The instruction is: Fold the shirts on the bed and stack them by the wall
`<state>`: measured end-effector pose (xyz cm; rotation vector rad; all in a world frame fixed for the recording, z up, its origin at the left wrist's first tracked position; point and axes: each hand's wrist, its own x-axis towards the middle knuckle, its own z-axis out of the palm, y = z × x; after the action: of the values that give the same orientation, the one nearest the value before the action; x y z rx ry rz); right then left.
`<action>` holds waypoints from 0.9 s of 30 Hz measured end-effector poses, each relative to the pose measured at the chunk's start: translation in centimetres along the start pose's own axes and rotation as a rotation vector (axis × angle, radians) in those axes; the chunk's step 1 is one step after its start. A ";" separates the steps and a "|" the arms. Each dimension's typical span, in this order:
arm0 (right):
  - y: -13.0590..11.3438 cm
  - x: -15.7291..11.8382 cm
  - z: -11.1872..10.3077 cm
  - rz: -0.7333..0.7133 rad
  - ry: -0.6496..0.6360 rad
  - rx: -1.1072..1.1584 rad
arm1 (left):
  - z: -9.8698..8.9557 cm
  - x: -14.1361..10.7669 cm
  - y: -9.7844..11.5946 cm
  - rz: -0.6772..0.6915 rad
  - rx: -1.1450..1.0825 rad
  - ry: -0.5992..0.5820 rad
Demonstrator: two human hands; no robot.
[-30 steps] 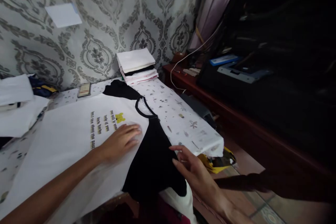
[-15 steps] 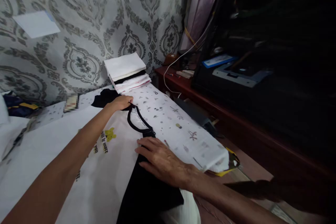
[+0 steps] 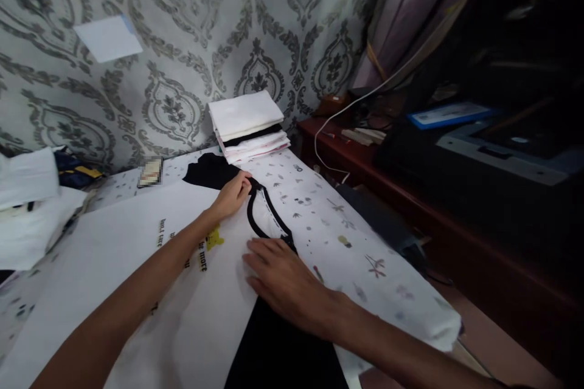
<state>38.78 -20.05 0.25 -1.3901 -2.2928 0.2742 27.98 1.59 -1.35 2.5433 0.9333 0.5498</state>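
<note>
A white T-shirt (image 3: 201, 310) with black sleeves, a black collar, dark lettering and a yellow bear print lies spread on the patterned bed sheet (image 3: 328, 237). At the shoulder seam beside the collar, the fingers of my left hand (image 3: 233, 196) are closed on the shirt's fabric. My right hand (image 3: 289, 284) rests palm down over the other shoulder, just below the collar, with its fingers stretched out and slightly apart. Part of the near black sleeve is hidden under my right hand and forearm.
Against the wall stands a stack of folded clothes (image 3: 246, 115). White cloth (image 3: 36, 219) is heaped at the left, near a small pixelated item (image 3: 150, 171). Along the right runs a reddish wooden cabinet (image 3: 392, 182) with a white cable (image 3: 328, 118).
The view has turned left, so everything sits further right in the picture. My left hand still grips the shoulder, with its fingers more curled. My right hand stays flat on the shirt.
</note>
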 end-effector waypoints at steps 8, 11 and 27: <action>4.6 8.2 3.0 -0.046 -0.120 -0.014 | -4.8 -9.1 -7.3 -0.184 0.100 0.009; 7.0 7.6 3.0 0.039 -0.098 -0.057 | -8.2 -12.9 -12.6 -0.324 0.264 0.000; 8.7 13.6 4.5 0.051 0.069 0.016 | -8.8 5.4 -14.5 -0.283 0.394 0.106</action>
<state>38.12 -3.72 -3.49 -1.4292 -2.1977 0.2564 19.96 17.32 0.57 2.6620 1.5434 0.4541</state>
